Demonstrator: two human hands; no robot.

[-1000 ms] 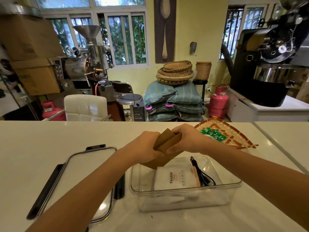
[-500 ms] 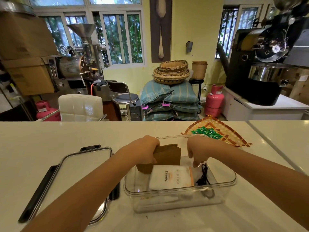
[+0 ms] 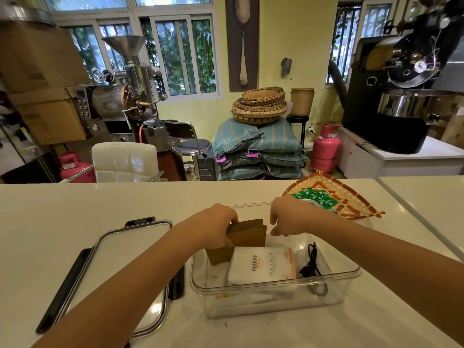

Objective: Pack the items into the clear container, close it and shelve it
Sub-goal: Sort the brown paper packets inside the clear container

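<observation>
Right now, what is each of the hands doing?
Left hand: grips the stack of brown paper bags, standing in the clear container.
Right hand: holds nothing, fingers loosely curled above the container.

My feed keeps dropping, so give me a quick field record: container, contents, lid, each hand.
container: clear container, open, on the white counter
contents: white packet, black cable
lid: lid flat on the counter, left of the container
left hand: grips brown paper bags, lowering them inside
right hand: above the container, holds nothing visible
</observation>
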